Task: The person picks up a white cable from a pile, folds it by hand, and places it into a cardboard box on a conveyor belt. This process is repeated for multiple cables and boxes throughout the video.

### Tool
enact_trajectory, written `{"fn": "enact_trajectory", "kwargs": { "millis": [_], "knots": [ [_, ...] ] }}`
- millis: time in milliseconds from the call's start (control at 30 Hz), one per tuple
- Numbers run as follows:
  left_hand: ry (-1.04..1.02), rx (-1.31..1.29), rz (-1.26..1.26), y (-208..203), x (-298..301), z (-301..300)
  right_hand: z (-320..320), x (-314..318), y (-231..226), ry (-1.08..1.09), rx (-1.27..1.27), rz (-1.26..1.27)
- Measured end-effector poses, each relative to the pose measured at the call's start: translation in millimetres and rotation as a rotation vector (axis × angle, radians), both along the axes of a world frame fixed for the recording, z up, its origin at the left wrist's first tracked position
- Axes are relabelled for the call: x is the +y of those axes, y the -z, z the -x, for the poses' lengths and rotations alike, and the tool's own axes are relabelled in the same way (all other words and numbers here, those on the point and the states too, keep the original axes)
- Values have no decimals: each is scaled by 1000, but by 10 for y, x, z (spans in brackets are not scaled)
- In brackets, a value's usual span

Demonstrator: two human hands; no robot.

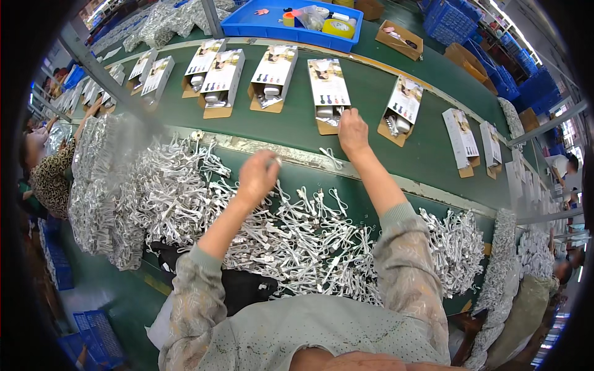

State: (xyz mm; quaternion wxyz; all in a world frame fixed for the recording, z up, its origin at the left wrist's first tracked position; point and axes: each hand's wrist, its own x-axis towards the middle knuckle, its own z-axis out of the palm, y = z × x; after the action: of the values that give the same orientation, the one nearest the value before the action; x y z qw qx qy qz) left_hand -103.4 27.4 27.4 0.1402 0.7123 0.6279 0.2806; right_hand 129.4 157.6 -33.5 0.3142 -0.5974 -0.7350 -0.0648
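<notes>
My right hand (pixel 353 133) is at the open lower end of a white printed carton (pixel 328 83), fingers pinched on a bit of white cable (pixel 340 110) at its mouth. A white device (pixel 324 112) shows inside that carton. To the left, my left hand (pixel 257 177) hovers above the near edge of the belt, fingers loosely curled and apart, slightly blurred, with nothing visible in them. Below both hands spreads a big heap of short white USB cables (pixel 309 241). One loose cable (pixel 331 157) lies on the metal rail between my hands.
More open cartons (pixel 272 73) (pixel 402 105) stand along the green belt (pixel 371 86). A blue tray (pixel 247 26) with tape rolls and a small brown box (pixel 396 42) lie beyond it. Silvery bagged goods (pixel 102 185) pile up at left. Other people work at both sides.
</notes>
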Motion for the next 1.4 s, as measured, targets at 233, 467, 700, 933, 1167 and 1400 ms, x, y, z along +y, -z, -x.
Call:
{"fn": "enact_trajectory", "kwargs": {
  "millis": [233, 467, 700, 933, 1167, 1400],
  "knots": [
    [-267, 207, -150, 379, 534, 439, -75, -333, -3, -18, 12, -26],
    [-244, 404, -404, 676, 637, 472, -369, -1014, -31, -79, 193, 596],
    [-275, 387, -357, 638, 607, 424, 100, -366, -192, -67, 392, 498],
    [-263, 367, -342, 609, 589, 448, 621, 382, -148, 68, 281, 305],
    [-230, 357, -351, 608, 608, 414, 366, 622, 192, 81, 197, 31],
    [-266, 406, -326, 612, 599, 548, -8, -417, -239, -246, 50, 515]
  ]
}}
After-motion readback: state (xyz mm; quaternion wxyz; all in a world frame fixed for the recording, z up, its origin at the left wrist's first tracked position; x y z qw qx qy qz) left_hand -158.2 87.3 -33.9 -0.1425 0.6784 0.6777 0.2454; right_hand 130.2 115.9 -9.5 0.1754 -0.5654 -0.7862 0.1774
